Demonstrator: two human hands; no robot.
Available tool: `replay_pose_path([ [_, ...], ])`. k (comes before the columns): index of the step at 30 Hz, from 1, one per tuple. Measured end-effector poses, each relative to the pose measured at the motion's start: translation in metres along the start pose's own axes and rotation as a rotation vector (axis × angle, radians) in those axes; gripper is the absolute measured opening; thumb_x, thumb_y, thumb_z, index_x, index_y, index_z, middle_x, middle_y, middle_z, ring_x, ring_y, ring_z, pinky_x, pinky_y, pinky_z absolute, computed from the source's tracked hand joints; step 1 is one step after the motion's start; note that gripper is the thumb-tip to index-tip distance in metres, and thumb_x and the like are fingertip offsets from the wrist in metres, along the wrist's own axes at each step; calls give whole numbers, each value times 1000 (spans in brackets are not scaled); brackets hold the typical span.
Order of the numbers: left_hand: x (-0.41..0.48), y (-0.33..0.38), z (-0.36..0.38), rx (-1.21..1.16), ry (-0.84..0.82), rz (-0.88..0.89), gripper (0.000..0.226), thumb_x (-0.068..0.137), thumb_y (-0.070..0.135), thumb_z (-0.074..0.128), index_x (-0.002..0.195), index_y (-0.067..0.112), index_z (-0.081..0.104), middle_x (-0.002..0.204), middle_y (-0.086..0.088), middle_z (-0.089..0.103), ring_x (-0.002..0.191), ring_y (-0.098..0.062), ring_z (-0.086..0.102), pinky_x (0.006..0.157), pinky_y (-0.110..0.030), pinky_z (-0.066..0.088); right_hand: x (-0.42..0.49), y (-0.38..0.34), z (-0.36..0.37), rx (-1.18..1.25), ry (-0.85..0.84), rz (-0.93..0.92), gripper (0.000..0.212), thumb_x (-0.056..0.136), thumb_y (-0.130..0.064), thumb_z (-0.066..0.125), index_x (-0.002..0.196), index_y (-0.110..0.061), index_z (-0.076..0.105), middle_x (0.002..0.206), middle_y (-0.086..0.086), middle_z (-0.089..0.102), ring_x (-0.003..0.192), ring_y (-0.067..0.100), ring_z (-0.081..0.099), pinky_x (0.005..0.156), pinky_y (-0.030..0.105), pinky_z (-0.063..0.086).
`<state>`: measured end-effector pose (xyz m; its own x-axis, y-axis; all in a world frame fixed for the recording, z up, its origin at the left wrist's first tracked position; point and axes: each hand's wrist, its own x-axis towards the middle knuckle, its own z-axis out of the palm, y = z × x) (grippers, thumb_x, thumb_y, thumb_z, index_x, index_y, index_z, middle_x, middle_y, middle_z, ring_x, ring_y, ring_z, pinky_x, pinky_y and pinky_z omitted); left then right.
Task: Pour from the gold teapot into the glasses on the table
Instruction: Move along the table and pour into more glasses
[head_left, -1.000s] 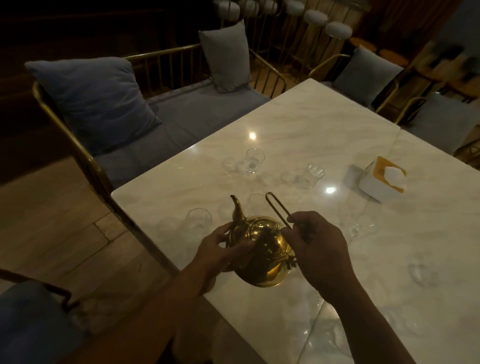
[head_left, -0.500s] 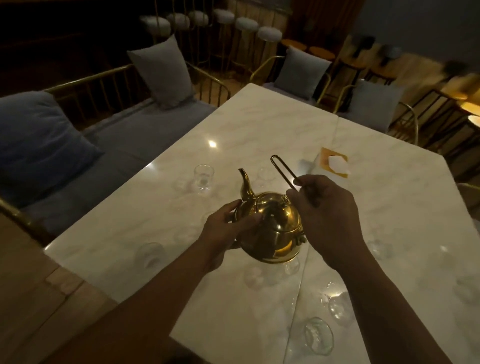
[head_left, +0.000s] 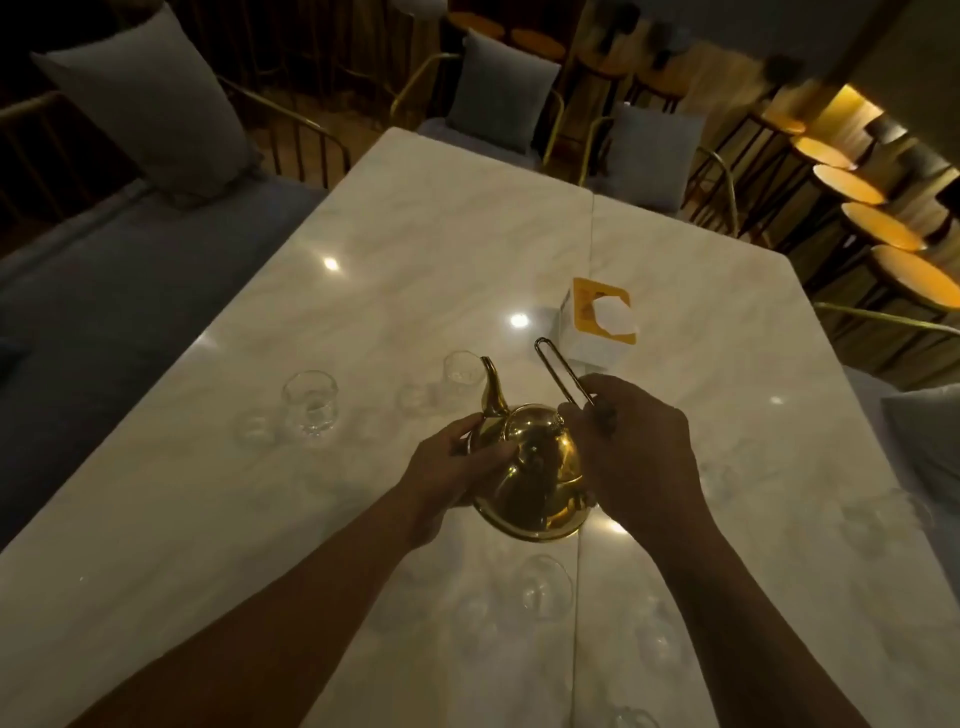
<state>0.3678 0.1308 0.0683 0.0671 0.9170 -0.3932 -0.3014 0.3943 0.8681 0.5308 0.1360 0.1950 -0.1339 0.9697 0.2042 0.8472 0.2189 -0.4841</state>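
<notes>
Near glass (head_left: 543, 587): clear, upright on the desk (head_left: 441, 234), just this side of the teapot.
Left hand (head_left: 447, 478): fingers curled around the left side of the gold teapot (head_left: 535, 467).
Right hand (head_left: 639, 457): pinches the thin wire handle (head_left: 561, 374), which juts up and away.
Teapot: between both hands, spout pointing away.
Spout glass (head_left: 462, 369): just beyond the spout tip.
Left glass (head_left: 310, 402): upright, well apart to the left.
Tissue box (head_left: 597, 325): white and yellow, beyond the handle.
Cushion (head_left: 501, 88): grey, on a chair past the far edge.
</notes>
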Motion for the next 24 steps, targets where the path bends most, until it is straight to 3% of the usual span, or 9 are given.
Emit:
replay_pose_path([
  [6,46,-6,-13,14,-25,-84,50,70,40,86,116,42,65,117,1,69,101,-19,69,68,-33,61,31,8,31,-36,-81,95,41,91,-34,64,129,-19,60,102,1,73,78,6,56,73,13,36],
  [11,66,-15,-22,9,-50,-139,36,72,41,83,104,45,65,113,2,70,98,-17,69,64,-28,57,48,12,50,-68,-147,120,43,92,-34,62,132,-18,57,100,0,74,88,12,65,79,19,39],
  [15,77,-23,-32,4,-74,-175,32,75,43,79,105,45,66,110,1,73,94,-17,71,66,-31,57,61,11,63,-74,-178,137,43,92,-34,62,132,-17,57,103,2,73,94,16,66,80,21,39],
  [20,87,-30,-39,7,-90,-198,60,62,57,79,118,39,66,111,2,73,101,-19,68,69,-33,57,74,7,73,-108,-193,111,38,92,-33,63,125,-13,62,102,6,74,91,20,67,77,22,40],
  [24,92,-32,-45,13,-101,-210,68,67,61,79,127,36,63,117,0,71,107,-22,66,68,-33,58,83,7,79,-128,-196,112,41,92,-34,63,127,-14,62,105,5,74,94,19,68,81,21,39],
])
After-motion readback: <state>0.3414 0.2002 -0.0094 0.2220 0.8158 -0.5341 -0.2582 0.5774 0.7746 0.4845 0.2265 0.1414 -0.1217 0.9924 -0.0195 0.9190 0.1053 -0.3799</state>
